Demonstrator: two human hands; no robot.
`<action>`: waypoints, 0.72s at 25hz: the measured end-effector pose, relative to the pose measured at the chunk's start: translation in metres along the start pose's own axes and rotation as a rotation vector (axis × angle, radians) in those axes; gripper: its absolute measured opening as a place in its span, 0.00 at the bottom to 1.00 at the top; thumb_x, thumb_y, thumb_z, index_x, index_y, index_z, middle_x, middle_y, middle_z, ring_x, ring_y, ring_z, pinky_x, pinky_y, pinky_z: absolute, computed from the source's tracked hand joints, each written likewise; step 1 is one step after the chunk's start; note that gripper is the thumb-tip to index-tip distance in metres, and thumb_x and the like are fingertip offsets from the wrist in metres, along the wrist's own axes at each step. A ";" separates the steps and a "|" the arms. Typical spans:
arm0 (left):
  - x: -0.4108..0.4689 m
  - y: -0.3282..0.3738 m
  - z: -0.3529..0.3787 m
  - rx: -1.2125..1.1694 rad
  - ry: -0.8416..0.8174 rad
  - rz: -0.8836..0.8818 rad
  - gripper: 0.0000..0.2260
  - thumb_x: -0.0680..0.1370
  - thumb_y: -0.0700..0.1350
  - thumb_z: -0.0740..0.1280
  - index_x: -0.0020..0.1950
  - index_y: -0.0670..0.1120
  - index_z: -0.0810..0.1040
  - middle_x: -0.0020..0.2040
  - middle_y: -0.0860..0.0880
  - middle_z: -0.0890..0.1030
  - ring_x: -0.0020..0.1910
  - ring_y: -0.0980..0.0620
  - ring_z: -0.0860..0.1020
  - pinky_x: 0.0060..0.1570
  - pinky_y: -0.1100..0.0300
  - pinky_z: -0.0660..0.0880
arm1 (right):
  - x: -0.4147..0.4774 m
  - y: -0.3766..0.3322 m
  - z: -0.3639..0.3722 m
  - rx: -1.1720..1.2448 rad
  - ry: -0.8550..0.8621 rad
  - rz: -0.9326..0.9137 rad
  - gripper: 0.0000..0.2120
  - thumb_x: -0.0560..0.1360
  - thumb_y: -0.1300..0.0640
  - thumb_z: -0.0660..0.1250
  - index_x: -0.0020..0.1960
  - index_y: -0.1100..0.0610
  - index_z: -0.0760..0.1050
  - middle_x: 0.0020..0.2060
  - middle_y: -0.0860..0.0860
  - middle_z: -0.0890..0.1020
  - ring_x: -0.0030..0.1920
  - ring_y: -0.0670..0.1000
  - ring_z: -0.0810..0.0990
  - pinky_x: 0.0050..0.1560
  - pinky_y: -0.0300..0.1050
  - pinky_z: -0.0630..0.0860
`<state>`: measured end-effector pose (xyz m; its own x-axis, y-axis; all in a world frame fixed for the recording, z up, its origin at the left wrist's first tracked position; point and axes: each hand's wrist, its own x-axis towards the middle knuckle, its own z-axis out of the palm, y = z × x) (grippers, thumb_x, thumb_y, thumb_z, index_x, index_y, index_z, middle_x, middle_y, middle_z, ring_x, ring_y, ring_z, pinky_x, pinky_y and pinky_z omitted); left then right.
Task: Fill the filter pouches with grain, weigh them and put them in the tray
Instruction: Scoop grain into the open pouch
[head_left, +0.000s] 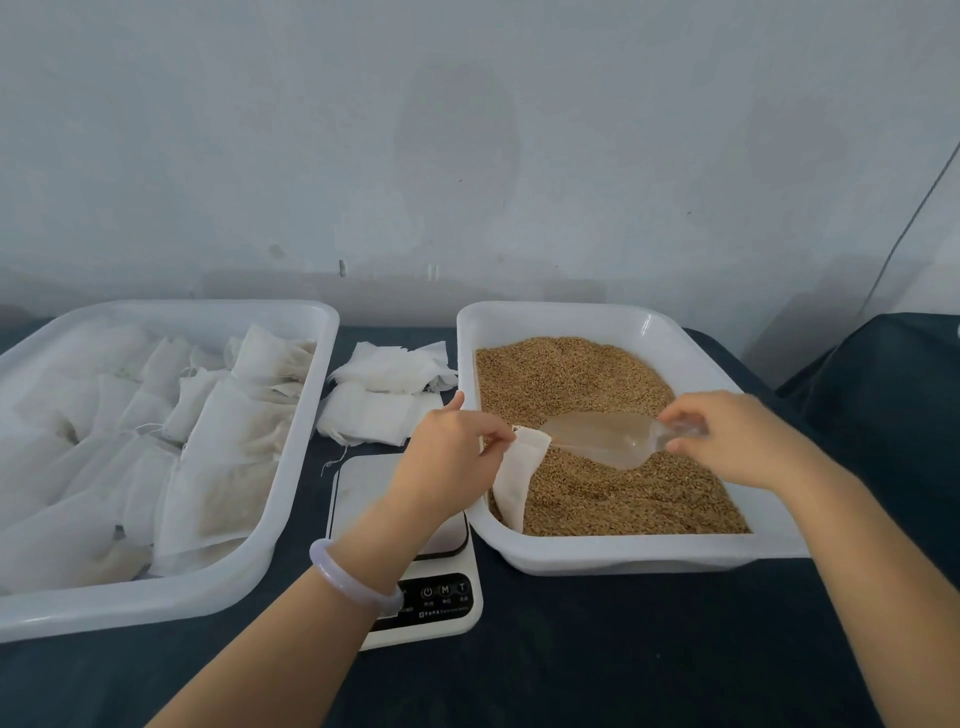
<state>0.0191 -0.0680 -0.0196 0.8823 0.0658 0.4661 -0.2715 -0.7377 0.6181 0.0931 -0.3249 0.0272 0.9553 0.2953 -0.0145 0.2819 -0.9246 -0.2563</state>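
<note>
- Left hand (447, 457) pinches one pouch (519, 478) by its top edge; it hangs below the pinch onto the grain (571, 374).
- Right hand (737, 441) grips one clear scoop (602, 436) by the handle, lip at the pouch mouth.
- Two white trays: grain tray (613, 558) under both grips; tray of filled pouches (156, 608) well left of them, its pouches overlapping, uncountable.
- One scale (441, 618) beneath the left wrist.

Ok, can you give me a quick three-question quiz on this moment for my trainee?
1. True or false: the left hand holds the scoop.
2. The pouch being filled is: A on the scale; B in the grain tray; C in the left tray.
3. Fill in: the spare empty pouches lie between the two ____.
Key: 1 false, the right hand holds the scoop and the left hand pinches the pouch; 2 B; 3 trays.
</note>
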 end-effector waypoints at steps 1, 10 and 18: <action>0.000 0.001 0.001 -0.038 0.021 -0.016 0.06 0.74 0.35 0.69 0.45 0.42 0.85 0.41 0.49 0.85 0.29 0.61 0.77 0.70 0.70 0.55 | 0.000 -0.001 0.010 -0.016 -0.009 0.011 0.15 0.74 0.54 0.68 0.60 0.49 0.75 0.58 0.46 0.79 0.56 0.48 0.77 0.61 0.50 0.73; 0.017 0.020 -0.039 -0.293 0.109 -0.116 0.10 0.72 0.38 0.71 0.39 0.53 0.82 0.36 0.60 0.82 0.38 0.63 0.81 0.37 0.71 0.77 | -0.002 -0.045 0.025 0.280 0.018 -0.088 0.27 0.69 0.40 0.68 0.64 0.50 0.73 0.58 0.41 0.77 0.56 0.41 0.75 0.57 0.36 0.70; 0.009 0.014 -0.086 -0.234 0.199 -0.105 0.13 0.70 0.41 0.73 0.44 0.60 0.77 0.38 0.62 0.82 0.37 0.65 0.80 0.38 0.71 0.75 | 0.009 -0.169 0.038 0.612 0.004 -0.385 0.02 0.71 0.50 0.68 0.40 0.47 0.77 0.31 0.40 0.79 0.34 0.36 0.76 0.35 0.33 0.68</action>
<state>-0.0096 -0.0200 0.0471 0.8241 0.2799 0.4924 -0.2846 -0.5470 0.7872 0.0503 -0.1569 0.0338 0.7990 0.5708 0.1890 0.4989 -0.4540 -0.7382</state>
